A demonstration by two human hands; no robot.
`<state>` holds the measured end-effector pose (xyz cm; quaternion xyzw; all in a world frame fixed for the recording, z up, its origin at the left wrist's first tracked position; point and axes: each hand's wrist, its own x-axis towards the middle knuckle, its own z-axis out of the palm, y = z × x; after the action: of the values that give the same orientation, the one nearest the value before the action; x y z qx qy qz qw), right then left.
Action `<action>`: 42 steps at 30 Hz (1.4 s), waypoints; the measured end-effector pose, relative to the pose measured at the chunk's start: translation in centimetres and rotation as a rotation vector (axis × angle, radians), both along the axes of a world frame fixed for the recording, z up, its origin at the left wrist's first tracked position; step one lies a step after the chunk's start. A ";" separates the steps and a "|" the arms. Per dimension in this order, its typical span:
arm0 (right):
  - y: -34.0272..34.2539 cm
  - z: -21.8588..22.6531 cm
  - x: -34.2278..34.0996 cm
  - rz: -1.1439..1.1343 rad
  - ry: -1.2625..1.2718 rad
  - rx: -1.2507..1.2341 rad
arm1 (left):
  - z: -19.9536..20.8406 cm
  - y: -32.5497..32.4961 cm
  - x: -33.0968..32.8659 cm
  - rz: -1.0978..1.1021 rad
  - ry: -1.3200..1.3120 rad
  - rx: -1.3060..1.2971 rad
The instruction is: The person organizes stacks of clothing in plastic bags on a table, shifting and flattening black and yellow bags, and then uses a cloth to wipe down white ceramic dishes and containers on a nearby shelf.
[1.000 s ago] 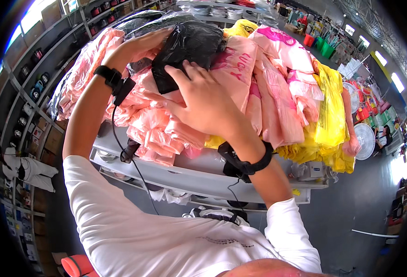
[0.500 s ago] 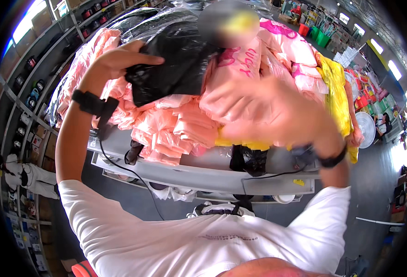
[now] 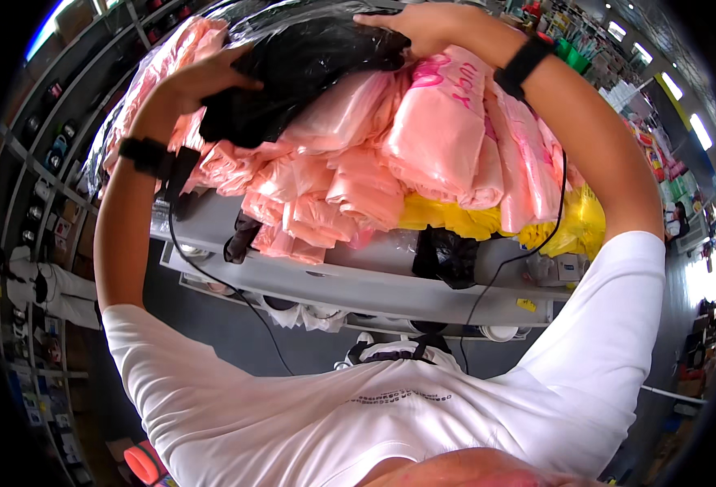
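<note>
Beyond the counter's front edge [image 3: 358, 294], our left hand [image 3: 204, 77] pinches the black bag [image 3: 301, 81] atop pink bundles [image 3: 439, 130]; our right hand [image 3: 411, 28] has reached its far side, grip unclear, so both span it.

Black bag [image 3: 297, 85]: thin plastic film, glossy, creased, sharp highlights. Pink bags [image 3: 435, 134]: thin plastic, soft sheen, smooth on flat faces, wrinkled at folded ends. Yellow bags [image 3: 451, 217]: plastic film, shiny, crinkled. Crumpled black piece [image 3: 447, 258]: plastic-looking, glossy, rumpled. Table [image 3: 366, 294]: grey, looks like painted metal, smooth, low sheen. Shirt [image 3: 317, 422]: white cloth, matt, soft folds. Wrist strap [image 3: 528, 65]: black, matt, fabric-like. Cable [image 3: 232, 286]: black, smooth, looks plastic-coated. Floor [image 3: 212, 337]: grey, smooth, mostly matt.
</note>
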<state>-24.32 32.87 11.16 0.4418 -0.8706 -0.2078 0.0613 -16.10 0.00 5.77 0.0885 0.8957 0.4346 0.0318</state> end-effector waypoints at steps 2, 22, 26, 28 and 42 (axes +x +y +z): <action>-3.6 -0.3 0.2 -0.042 0.083 -0.011 | 0.1 -2.3 -0.6 0.044 0.222 -0.322; -2.2 2.0 -4.5 -0.087 -0.489 0.090 | 1.9 1.1 -2.4 0.164 0.463 -1.108; 6.9 6.7 -1.9 0.106 -0.662 -0.038 | -1.9 0.9 -3.5 0.061 0.755 -0.929; 9.1 10.3 4.5 -0.301 -0.632 -0.171 | -1.3 1.7 0.4 0.122 0.807 -0.957; 38.9 -0.3 13.9 -0.915 -0.414 -0.388 | -1.5 11.3 8.2 -0.494 0.691 -0.587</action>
<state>-10.38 71.82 10.89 0.0298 -0.9904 0.0429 -0.1277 -7.90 11.26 4.26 0.4233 0.8905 0.0898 -0.1408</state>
